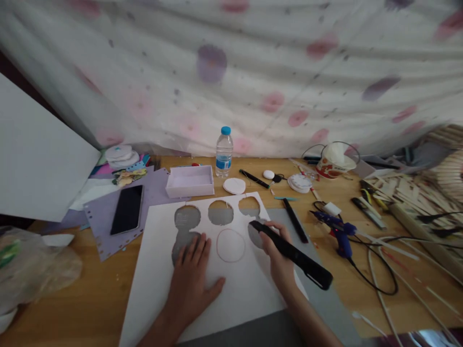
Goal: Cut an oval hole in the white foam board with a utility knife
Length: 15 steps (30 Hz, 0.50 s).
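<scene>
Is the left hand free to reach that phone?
Probably yes: the left hand lies flat on the white sheet, holding nothing, and the black phone lies uncovered to its left.

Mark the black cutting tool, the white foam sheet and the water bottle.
black cutting tool (292,254), head view, middle of its body.
white foam sheet (249,289), head view, bare part near the right hand.
water bottle (224,155), head view, on its label.

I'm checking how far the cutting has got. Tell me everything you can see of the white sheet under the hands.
The white sheet looks like thin foam board, lying flat on a grey mat. Several round holes are cut out near its far edge; one circle is only outlined. The left hand presses flat on it; the right hand holds a black tool there.
</scene>
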Motion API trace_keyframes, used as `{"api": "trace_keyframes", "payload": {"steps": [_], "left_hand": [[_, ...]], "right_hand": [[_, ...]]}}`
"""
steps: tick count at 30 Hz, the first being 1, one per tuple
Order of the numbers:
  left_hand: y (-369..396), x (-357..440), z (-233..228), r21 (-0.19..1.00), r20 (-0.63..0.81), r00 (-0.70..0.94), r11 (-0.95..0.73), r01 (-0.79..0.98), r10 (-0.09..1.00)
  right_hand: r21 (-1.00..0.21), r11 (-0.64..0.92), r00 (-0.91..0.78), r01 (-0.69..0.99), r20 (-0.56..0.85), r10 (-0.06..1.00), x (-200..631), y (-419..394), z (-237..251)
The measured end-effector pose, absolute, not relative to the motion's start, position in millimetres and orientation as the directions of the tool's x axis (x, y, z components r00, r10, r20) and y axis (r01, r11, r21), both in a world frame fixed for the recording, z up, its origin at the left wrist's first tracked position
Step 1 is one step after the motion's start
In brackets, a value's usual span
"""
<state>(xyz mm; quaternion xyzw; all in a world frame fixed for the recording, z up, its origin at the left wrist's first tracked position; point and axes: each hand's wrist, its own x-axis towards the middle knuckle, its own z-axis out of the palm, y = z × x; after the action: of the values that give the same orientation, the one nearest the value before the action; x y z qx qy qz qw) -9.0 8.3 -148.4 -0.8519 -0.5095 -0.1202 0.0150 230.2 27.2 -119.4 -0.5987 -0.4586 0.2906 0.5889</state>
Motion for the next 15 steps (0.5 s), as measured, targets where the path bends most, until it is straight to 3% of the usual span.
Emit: {"api": "trace_keyframes", "payload": {"steps": [7,12,15], "left_hand": [[16.9,-41.8,-142.2,0.109,0.188,0.581,-0.604,0.789,0.792],[13.7,-30.1,-139.7,0.119,0.148,0.599,-0.616,0.779,0.787],[12.9,-17.2,-132.5,0.135,0.16,0.594,-0.614,0.778,0.788]], "right_hand": [[-0.983,-0.063,0.41,0.172,0.013,0.912,297.6,-12.7,-116.6],[-0.984,-0.146,0.299,-0.099,-0.169,0.939,308.0,-3.9,-115.5],[-0.951,-0.16,0.162,-0.265,-0.207,0.965,293.3,18.4,-106.0]]}}
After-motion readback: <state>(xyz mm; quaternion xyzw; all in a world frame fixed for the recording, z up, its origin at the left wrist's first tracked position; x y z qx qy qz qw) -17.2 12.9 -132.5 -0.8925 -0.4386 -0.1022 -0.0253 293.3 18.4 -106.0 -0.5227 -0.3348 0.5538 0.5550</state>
